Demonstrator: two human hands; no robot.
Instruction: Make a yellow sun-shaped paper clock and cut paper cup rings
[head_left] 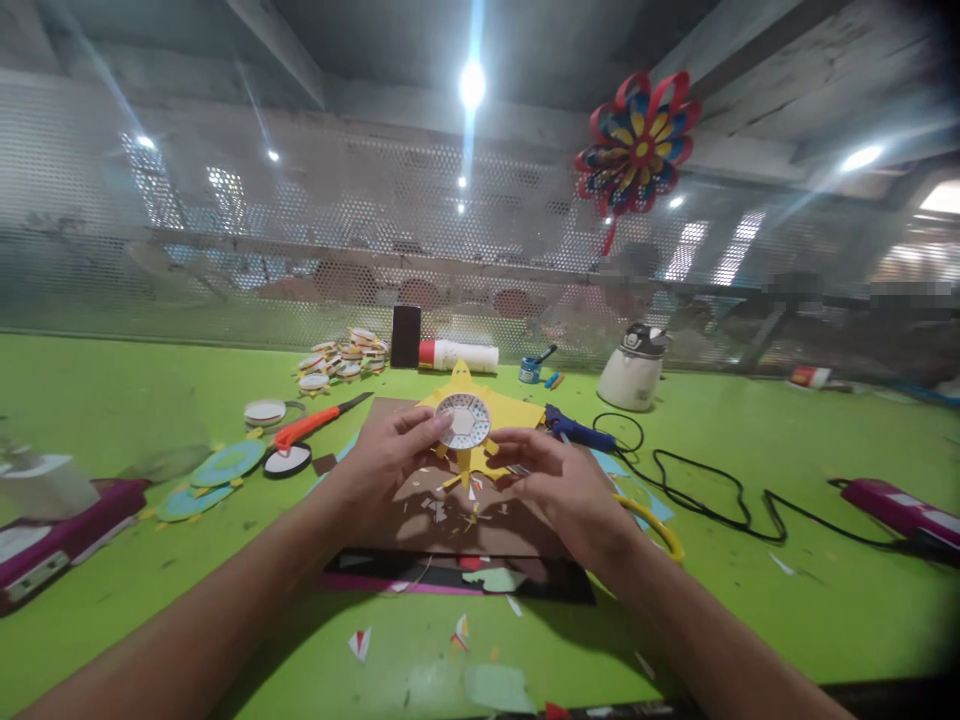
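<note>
A small paper turtle [466, 418] is up in front of me, with a yellow head, legs and tail around a white, dotted round body. My left hand [394, 450] pinches the body at its left side, the thumb lying on its face. Fingers apart and slightly curled, my right hand [551, 475] is beside the lower right leg; I cannot tell whether the fingertips touch it. Behind the turtle lies a sheet of yellow paper [517, 413]. Brown card [420, 535] strewn with paper scraps is under both hands.
Left stand an orange cutter [307, 428], tape rolls [287, 461], light-blue discs [229, 463] and a power strip [71, 540]. Several finished turtles [349, 355] are piled behind. At right are a blue glue gun [577, 430], its black cord [697, 500], yellow-handled scissors [660, 530] and a kettle [632, 375].
</note>
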